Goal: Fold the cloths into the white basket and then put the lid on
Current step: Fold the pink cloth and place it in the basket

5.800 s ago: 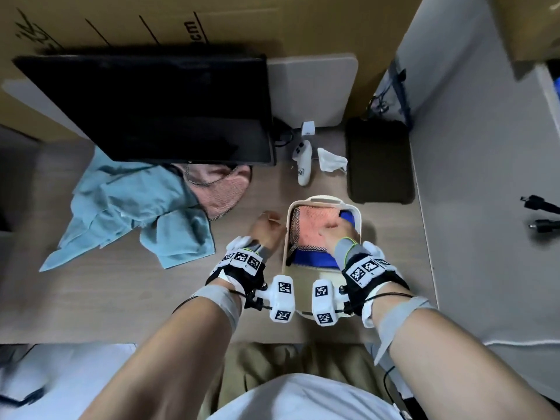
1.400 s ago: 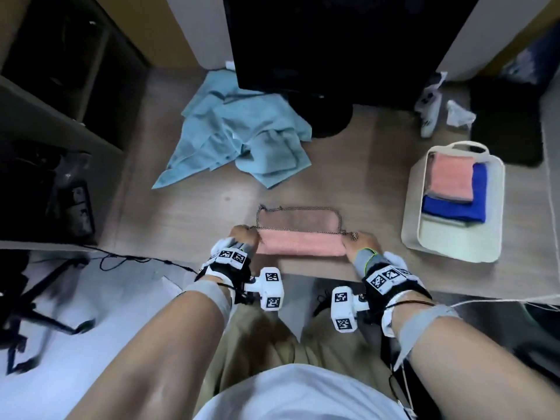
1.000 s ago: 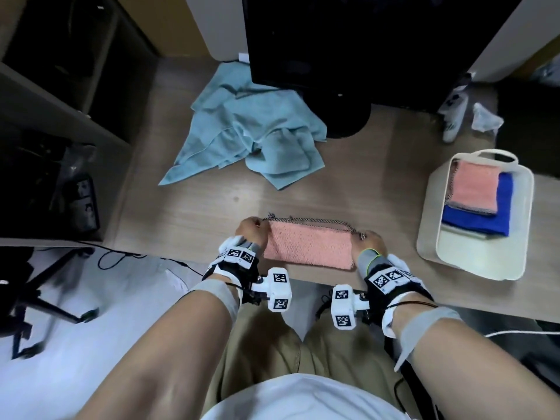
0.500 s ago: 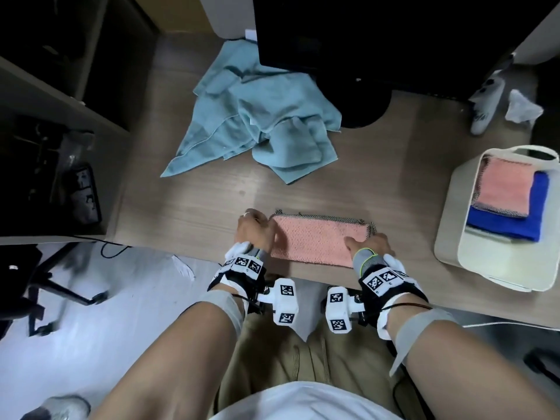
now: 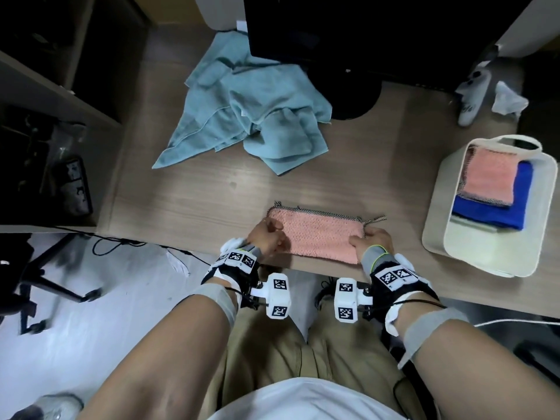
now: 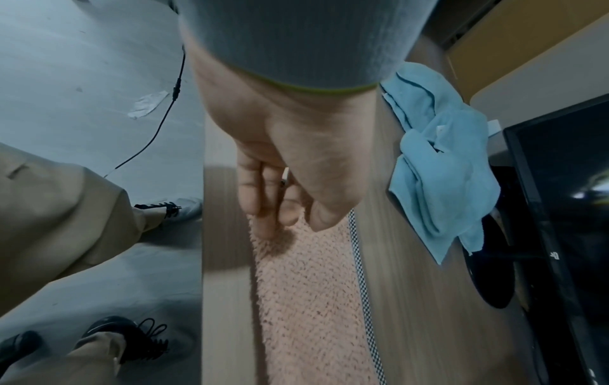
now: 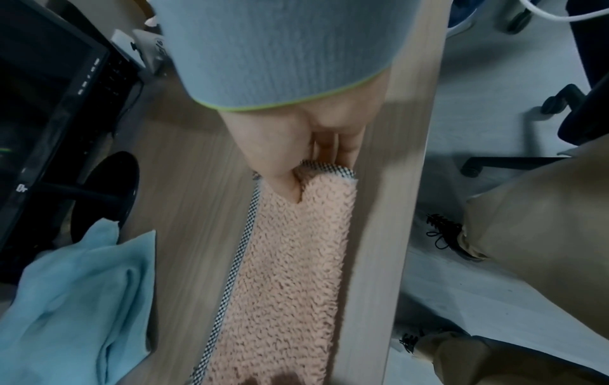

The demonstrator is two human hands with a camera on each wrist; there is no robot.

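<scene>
A pink cloth (image 5: 321,236) with a checked hem lies folded into a long strip near the table's front edge. My left hand (image 5: 277,237) is at its left end. In the left wrist view its curled fingers (image 6: 267,224) press on that end of the pink cloth (image 6: 306,299), with the thumb over it. My right hand (image 5: 360,239) pinches the right end, thumb on top of the pink cloth (image 7: 290,273) and fingers (image 7: 346,153) beneath. The white basket (image 5: 436,213) stands at the right, holding a folded pink cloth (image 5: 491,177) on a blue one (image 5: 500,216).
A heap of light blue towels (image 5: 251,116) lies at the back left of the wooden table (image 5: 197,201). A black monitor (image 5: 363,40) on a round foot stands behind. A white controller (image 5: 472,95) and a crumpled tissue (image 5: 509,101) sit at the back right. Dark shelves are at left.
Both hands left the basket and took up the second pink cloth. They folded its near half over to the far hem, and it now lies flat as a strip.
</scene>
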